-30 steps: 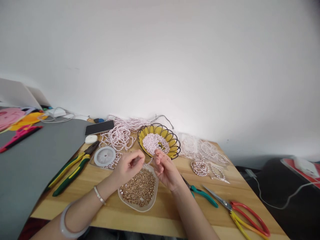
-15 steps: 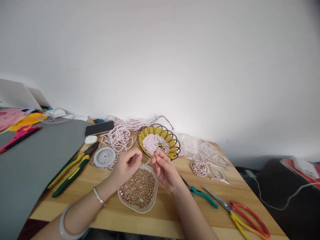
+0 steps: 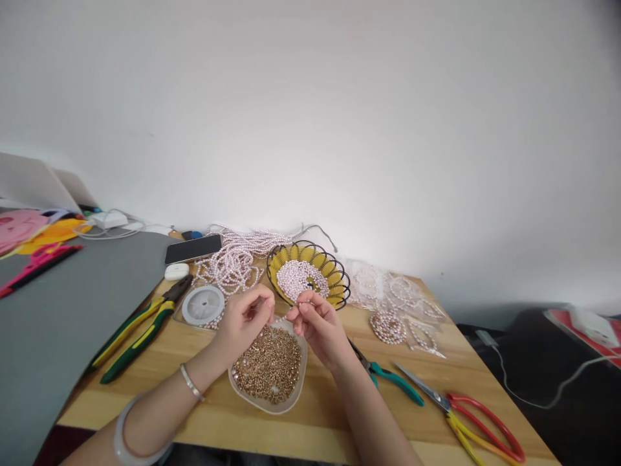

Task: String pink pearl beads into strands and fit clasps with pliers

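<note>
My left hand point(image 3: 247, 320) is closed in a pinch above the left side of a tray of gold beads point(image 3: 303, 375). Facing it, my right hand point(image 3: 317, 327) pinches with thumb and forefinger near the tray's far right corner. A short piece of pale pink bead strand point(image 3: 281, 318) shows between the two sets of fingertips, its ends hidden by the fingers. A few larger pale beads lie among the small gold ones. Just beyond the hands stands a yellow and black wire basket point(image 3: 334, 272) holding pink beads.
Green-yellow pliers point(image 3: 140, 333) and a white spool point(image 3: 204, 305) lie left, with a phone point(image 3: 193, 249) and heaped pink bead strands point(image 3: 233, 262) behind. To the right are teal-handled pliers point(image 3: 395, 382), red-yellow scissors point(image 3: 451, 404) and bagged bead strands point(image 3: 402, 291).
My right hand has shifted slightly left, bringing its fingertips closer to my left hand. Less of the bead strand shows between them. My left hand has barely moved.
</note>
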`<action>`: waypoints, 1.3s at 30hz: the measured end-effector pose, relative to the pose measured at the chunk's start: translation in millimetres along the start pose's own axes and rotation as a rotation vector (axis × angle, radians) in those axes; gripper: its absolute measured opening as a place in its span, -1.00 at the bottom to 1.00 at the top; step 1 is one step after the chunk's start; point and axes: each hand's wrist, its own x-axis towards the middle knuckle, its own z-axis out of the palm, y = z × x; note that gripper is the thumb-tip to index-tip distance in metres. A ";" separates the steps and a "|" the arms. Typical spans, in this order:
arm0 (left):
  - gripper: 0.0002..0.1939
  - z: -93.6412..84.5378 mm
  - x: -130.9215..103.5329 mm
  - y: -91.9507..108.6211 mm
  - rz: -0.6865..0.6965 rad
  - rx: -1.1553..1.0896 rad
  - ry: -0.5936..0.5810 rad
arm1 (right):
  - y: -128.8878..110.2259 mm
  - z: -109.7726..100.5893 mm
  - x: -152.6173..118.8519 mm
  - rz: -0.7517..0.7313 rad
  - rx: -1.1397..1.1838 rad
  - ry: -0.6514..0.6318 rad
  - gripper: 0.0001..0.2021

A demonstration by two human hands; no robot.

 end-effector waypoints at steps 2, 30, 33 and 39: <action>-0.75 0.0 0.4 0.0 -0.007 -0.017 -0.001 | -0.3 0.0 0.1 -0.006 -0.015 -0.001 -0.83; -0.75 0.7 -1.0 1.5 0.050 0.062 -0.023 | -7.3 1.8 0.8 -0.066 -0.275 0.127 -0.87; -0.74 1.0 -2.3 1.4 0.050 0.052 -0.046 | -7.4 0.4 0.7 -0.074 -0.295 0.126 -0.85; -0.77 1.1 -2.8 0.4 0.033 0.054 -0.027 | -9.1 0.9 0.2 -0.089 -0.305 0.121 -0.87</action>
